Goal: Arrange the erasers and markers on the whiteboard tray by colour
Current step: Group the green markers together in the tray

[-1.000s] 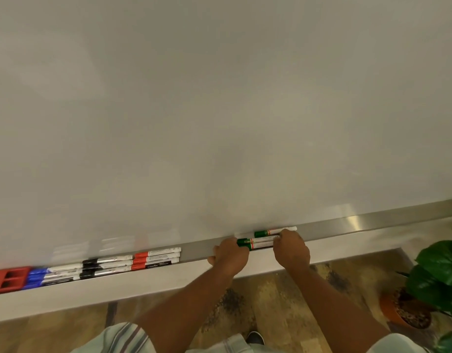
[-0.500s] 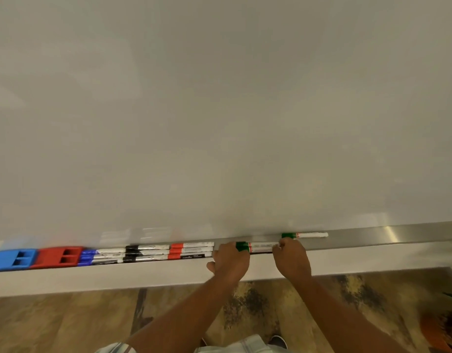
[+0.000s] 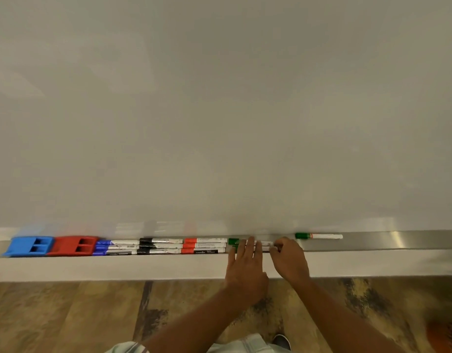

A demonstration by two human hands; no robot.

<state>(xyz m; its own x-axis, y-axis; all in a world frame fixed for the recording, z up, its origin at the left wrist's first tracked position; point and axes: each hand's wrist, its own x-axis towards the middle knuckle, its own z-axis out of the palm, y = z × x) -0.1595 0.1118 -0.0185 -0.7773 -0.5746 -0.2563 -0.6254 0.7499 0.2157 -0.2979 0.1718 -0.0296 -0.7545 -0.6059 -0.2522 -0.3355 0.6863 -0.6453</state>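
Note:
On the metal whiteboard tray (image 3: 398,242) a row runs from the left: a blue eraser (image 3: 28,247), a red eraser (image 3: 74,245), blue markers (image 3: 115,247), black markers (image 3: 160,245) and red markers (image 3: 205,245). Right after the red ones lie two green markers (image 3: 233,242), mostly covered by my left hand (image 3: 245,263), which rests flat on them with fingers spread. My right hand (image 3: 289,258) is curled around their right ends. A third green marker (image 3: 317,236) lies alone at the back of the tray, to the right of my right hand.
The whiteboard (image 3: 219,110) fills the view above the tray. Bare tray runs on to the right of the lone green marker. Below is a patterned floor (image 3: 67,317), with a shoe tip (image 3: 281,341) near the bottom edge.
Both hands slid two green markers left, up to the red markers. The third green marker stayed behind on the right. My left hand's fingers have spread flat. The view has shifted left, showing the erasers.

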